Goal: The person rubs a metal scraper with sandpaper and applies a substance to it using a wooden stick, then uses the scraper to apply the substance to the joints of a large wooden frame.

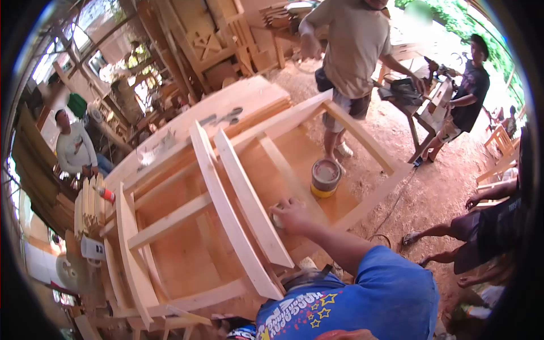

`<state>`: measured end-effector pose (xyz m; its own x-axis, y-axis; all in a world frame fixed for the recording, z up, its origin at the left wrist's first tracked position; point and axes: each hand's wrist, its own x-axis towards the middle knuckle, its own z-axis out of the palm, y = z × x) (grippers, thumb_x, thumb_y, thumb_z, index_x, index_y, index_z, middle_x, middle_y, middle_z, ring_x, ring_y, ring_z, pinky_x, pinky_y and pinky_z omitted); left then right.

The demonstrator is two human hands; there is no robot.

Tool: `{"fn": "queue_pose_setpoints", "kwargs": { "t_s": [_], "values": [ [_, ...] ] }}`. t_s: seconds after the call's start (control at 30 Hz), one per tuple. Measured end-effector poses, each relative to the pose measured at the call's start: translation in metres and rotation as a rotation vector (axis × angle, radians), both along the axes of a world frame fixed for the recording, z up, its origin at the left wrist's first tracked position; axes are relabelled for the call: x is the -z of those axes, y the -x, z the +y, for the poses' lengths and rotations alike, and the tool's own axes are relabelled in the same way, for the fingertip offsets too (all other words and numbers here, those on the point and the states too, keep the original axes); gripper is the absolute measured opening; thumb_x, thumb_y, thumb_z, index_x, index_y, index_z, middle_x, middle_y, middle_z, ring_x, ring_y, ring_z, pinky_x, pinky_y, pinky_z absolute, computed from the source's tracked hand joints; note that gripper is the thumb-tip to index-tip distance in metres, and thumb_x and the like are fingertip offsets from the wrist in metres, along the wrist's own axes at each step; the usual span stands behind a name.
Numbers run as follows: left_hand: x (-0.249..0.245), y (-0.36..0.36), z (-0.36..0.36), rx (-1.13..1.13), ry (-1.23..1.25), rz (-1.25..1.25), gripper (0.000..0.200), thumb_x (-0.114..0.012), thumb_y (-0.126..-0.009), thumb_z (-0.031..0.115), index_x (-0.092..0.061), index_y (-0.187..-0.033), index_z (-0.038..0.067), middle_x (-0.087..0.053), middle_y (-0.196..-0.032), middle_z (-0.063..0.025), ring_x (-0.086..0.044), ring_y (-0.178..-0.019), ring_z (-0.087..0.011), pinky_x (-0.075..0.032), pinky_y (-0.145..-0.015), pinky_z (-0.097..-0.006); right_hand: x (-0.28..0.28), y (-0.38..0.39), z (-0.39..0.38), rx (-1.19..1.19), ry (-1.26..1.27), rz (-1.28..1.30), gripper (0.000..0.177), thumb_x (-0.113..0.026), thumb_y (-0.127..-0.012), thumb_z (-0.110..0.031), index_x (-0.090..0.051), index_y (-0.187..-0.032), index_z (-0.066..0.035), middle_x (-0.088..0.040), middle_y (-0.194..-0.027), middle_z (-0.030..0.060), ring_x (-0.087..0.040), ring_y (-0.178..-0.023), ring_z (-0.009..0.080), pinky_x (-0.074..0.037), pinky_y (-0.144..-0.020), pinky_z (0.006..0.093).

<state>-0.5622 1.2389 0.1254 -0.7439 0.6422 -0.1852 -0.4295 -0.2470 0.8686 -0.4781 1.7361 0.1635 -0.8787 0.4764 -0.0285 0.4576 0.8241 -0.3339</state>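
My right hand (pixel 290 216) reaches out from a blue sleeve, over the right-hand one of two long pale boards. Its fingers curl round a small greenish thing at the edge of that board (pixel 249 195); the fingers mostly cover it. The second board (pixel 218 212) lies alongside, on a wooden frame (pixel 170 221) backed by an orange-brown panel (pixel 187 258). A bucket (pixel 326 177), yellow at the bottom and smeared grey-brown above, stands beyond my hand on the panel's right part. My left hand does not show.
Metal tools (pixel 229 116) lie on a wide board (pixel 249 93) behind the frame. A white mug (pixel 92 249) and a red-labelled bottle (pixel 106 194) stand at the left. One person (pixel 354 51) stands past the bucket; others are at left and right. A cord (pixel 396 201) crosses the dirt floor.
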Motion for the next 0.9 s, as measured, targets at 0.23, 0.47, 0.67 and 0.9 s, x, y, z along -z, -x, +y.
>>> {"fn": "queue_pose_setpoints", "kwargs": {
  "t_s": [0.23, 0.47, 0.67, 0.9],
  "values": [
    [-0.007, -0.013, -0.025, -0.038, 0.163, 0.048, 0.021, -0.069, -0.100, 0.014, -0.052, -0.112, 0.010, -0.069, -0.105, -0.0155, -0.069, -0.089, -0.0224, -0.059, -0.085, -0.0375, -0.039, -0.013, 0.009, -0.015, 0.152, 0.102, 0.085, -0.090, -0.067, -0.027, -0.054, -0.143, -0.021, -0.055, -0.137, 0.0155, -0.053, -0.130, 0.0414, -0.049, -0.107, 0.0513],
    [-0.004, -0.018, -0.037, -0.066, 0.090, 0.012, 0.022, -0.070, -0.099, 0.016, -0.053, -0.111, 0.008, -0.067, -0.100, -0.0136, -0.068, -0.084, -0.0210, -0.058, -0.079, -0.0372, -0.098, -0.065, 0.009, 0.193, 0.069, 0.016, 0.106, -0.097, -0.061, -0.036, -0.045, -0.153, -0.019, -0.054, -0.141, 0.0152, -0.051, -0.135, 0.0417, -0.047, -0.111, 0.0504],
    [-0.011, -0.016, -0.027, -0.078, 0.086, -0.089, 0.021, -0.070, -0.096, 0.012, -0.052, -0.106, 0.008, -0.066, -0.101, -0.0136, -0.068, -0.084, -0.0237, -0.059, -0.079, -0.0395, -0.081, -0.106, -0.003, 0.245, 0.110, -0.217, 0.115, -0.099, -0.056, -0.037, -0.043, -0.155, -0.019, -0.050, -0.148, 0.0154, -0.044, -0.143, 0.0422, -0.041, -0.116, 0.0538],
    [-0.036, -0.008, -0.015, -0.061, -0.015, -0.240, 0.019, -0.068, -0.095, 0.006, -0.052, -0.104, 0.009, -0.066, -0.103, -0.0133, -0.072, -0.088, -0.0285, -0.061, -0.079, -0.0432, -0.077, -0.115, -0.024, 0.301, 0.128, -0.221, 0.111, -0.097, -0.065, -0.035, -0.040, -0.158, -0.018, -0.044, -0.157, 0.0159, -0.036, -0.150, 0.0386, -0.032, -0.121, 0.0543]
  ]
}}
